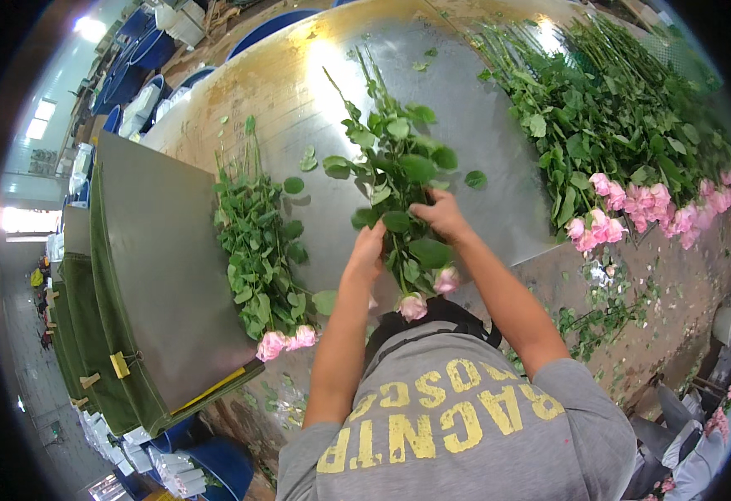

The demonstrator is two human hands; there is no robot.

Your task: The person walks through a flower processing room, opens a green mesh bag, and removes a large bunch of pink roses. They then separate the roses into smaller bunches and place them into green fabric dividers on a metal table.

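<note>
A small bunch of pink roses [413,307] lies in front of me on the metal table, blooms toward my body and stems pointing away. My left hand [369,249] is closed on its left side, fingers partly hidden by leaves. From the right, my right hand [441,214] is closed round the leafy stems a little farther up. To the left rests a second, smaller bunch of pink roses [257,242], untouched. A large heap of pink roses [607,142] covers the right part of the table, its blooms hanging near the front edge.
The metal table [511,230] carries loose leaves. An upright grey panel [161,267] with green cloth [115,334] clipped to it stands at the left. Blue tubs [150,50] line the far left, and another blue tub [224,463] is below. Cut foliage [599,321] litters the floor at right.
</note>
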